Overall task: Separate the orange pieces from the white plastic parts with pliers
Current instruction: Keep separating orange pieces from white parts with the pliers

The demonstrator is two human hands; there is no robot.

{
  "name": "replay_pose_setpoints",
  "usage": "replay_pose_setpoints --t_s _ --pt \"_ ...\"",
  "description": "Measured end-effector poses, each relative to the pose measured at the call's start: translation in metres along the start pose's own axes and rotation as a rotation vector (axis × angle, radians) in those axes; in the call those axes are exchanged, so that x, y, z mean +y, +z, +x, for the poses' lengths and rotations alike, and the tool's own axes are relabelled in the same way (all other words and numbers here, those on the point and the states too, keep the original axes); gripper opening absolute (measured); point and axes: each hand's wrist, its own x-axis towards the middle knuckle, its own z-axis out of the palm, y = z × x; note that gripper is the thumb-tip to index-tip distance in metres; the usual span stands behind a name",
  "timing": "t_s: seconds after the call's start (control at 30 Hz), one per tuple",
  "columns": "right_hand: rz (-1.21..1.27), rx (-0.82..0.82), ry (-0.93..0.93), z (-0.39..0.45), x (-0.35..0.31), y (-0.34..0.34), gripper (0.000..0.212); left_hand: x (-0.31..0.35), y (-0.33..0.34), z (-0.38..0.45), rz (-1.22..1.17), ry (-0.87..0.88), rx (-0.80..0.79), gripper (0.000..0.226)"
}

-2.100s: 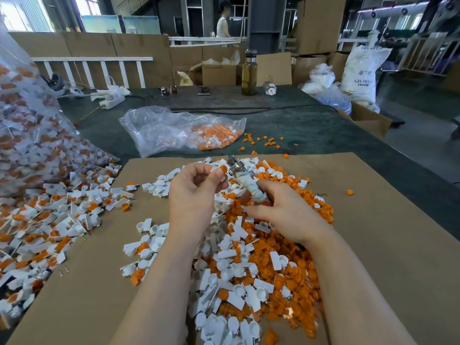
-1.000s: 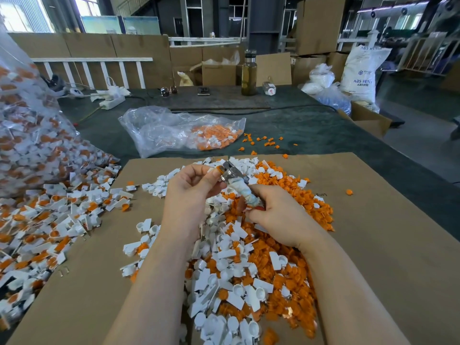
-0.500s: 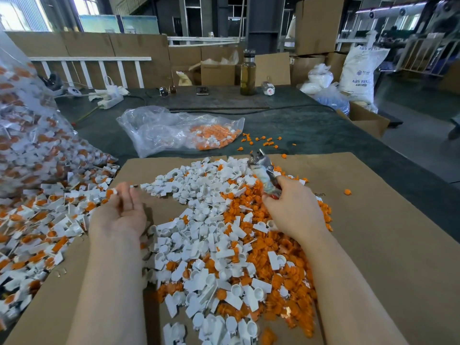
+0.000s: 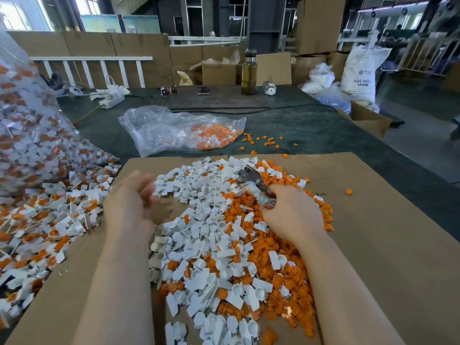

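A: Item one, the hands?

B: The right hand (image 4: pixel 291 216) is gripping the handles of the grey metal pliers (image 4: pixel 255 186), fingers curled round them; the pliers' head is pointing up and away to the left, over the mixed heap. The left hand (image 4: pixel 129 202) is hovering just left of that heap, fingers loosely extended and blurred, holding nothing that can be made out.

A: Item two, the task's pieces?

B: The small white plastic parts (image 4: pixel 199 195) are lying heaped between the two hands and running on toward the camera. The small orange plastic pieces (image 4: pixel 281 272) are piling up under and beside the right hand and forearm. Both are sitting on the flat brown cardboard sheet (image 4: pixel 388 257).

A: Item three, further out?

B: Left of the left hand, a spill of unsorted white-and-orange parts (image 4: pixel 49 220) is lying partly on the cardboard, running out of a large clear plastic bag of parts (image 4: pixel 27 130). Beyond the heap, a crumpled clear plastic bag with orange pieces inside (image 4: pixel 179 130) is lying on the dark green table cover (image 4: pixel 323 130), with loose orange pieces scattered beside it. At the far edge a tall glass bottle of yellowish liquid (image 4: pixel 249 73) is standing upright.

A: Any legible writing?

B: The white woven sack (image 4: pixel 361 70) at far right is showing "ABS RESIN" and "ABS"; the smaller print is too small to tell.
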Motion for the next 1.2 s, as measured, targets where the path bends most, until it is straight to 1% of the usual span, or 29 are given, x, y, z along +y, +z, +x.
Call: replay_pose_setpoints --t_s 0.07,0.17,0.2,0.23,0.3,0.33,0.37,0.47,0.57,0.63,0.77,0.9,0.97,1.03,1.1,1.17,1.2 --pt "-0.028 -0.016 -0.013 -0.001 0.000 0.002 0.010 -0.008 0.009 -0.005 0.432 0.110 -0.122 0.009" --pt "-0.062 -0.043 -0.015 0.001 -0.001 0.004 0.016 -0.023 0.019 -0.016 0.860 0.321 -0.308 0.007" --pt "-0.063 -0.048 -0.015 0.001 -0.001 0.005 0.017 -0.028 0.021 -0.018 1.016 0.370 -0.345 0.004" --pt "-0.062 -0.050 -0.016 0.002 -0.002 0.006 0.017 -0.032 0.025 -0.019 1.160 0.412 -0.361 0.008" --pt "-0.073 -0.057 -0.018 0.002 -0.003 0.008 0.017 -0.037 0.028 -0.021 1.432 0.463 -0.376 0.025" --pt "-0.082 -0.059 -0.015 0.002 -0.004 0.009 0.016 -0.039 0.029 -0.022 1.524 0.472 -0.383 0.030" --pt "-0.088 -0.058 -0.009 0.002 -0.004 0.009 0.016 -0.038 0.030 -0.022 1.568 0.476 -0.394 0.031" --pt "-0.094 -0.048 0.014 0.003 -0.004 0.011 0.018 -0.034 0.031 -0.022 1.585 0.450 -0.420 0.028" --pt "-0.094 -0.036 0.021 0.002 -0.004 0.011 0.021 -0.035 0.030 -0.025 1.605 0.518 -0.416 0.024" --pt "-0.090 -0.049 0.017 0.002 -0.005 0.010 0.019 -0.037 0.031 -0.029 1.643 0.586 -0.376 0.025" --pt "-0.090 -0.042 0.000 0.000 -0.010 0.011 0.017 -0.038 0.034 -0.031 1.758 0.633 -0.303 0.026" --pt "-0.086 0.002 0.003 -0.003 -0.012 0.012 0.022 -0.039 0.032 -0.030 1.740 0.685 -0.260 0.025" --pt "-0.064 0.039 0.027 -0.003 -0.010 0.011 0.023 -0.039 0.031 -0.029 1.642 0.679 -0.253 0.025" --pt "-0.044 0.081 0.038 -0.002 -0.009 0.010 0.024 -0.038 0.032 -0.028 1.447 0.613 -0.272 0.020" --pt "-0.005 0.122 0.051 -0.001 -0.010 0.008 0.024 -0.037 0.034 -0.030 1.216 0.529 -0.330 0.010" --pt "0.042 0.141 0.064 0.000 -0.011 0.006 0.023 -0.037 0.035 -0.032 1.035 0.453 -0.409 0.003" --pt "0.064 0.142 0.066 0.001 -0.011 0.006 0.023 -0.037 0.036 -0.034 0.938 0.404 -0.452 0.006"
